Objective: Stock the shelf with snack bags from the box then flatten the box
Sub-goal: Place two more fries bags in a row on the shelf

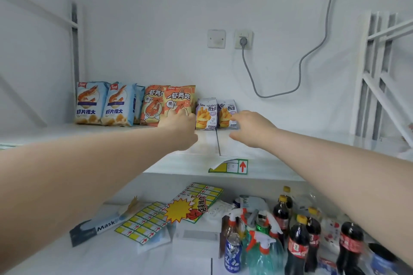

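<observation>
Presently both arms reach to the back of the white upper shelf [290,140].

Right hand [252,128]: grip wide, fingers straight, tips resting on the front of the right-hand small purple-and-white fries bag [226,109]. The thumb is splayed low and clear of it, so the hand holds nothing. This reads as a nudge to square the bag upright against its twin, the left-hand small purple-and-white fries bag [206,114], which stands touching it.

Left hand [178,128]: set at the lower front of the nearer orange shrimp-snack bag [178,100]. The fingers are foreshortened behind the knuckles, so it cannot be told whether the grip is closed on the bag or merely pressed to it. Probable purpose: steadying that bag while its neighbours are adjusted.

Outward: a second orange shrimp-snack bag [152,105] sits just to the left, then the pale-blue prawn-cracker bags [89,102]. All stand upright, faces forward, side by side near the wall and grouped by kind. The right half of the shelf is left bare, likely for more stock.

The cardboard box is not in view; flattening is judged not yet begun.

Lower shelf: dark cola bottles [297,245], green spray bottles [261,250], yellow price-label sheets [145,221].
</observation>
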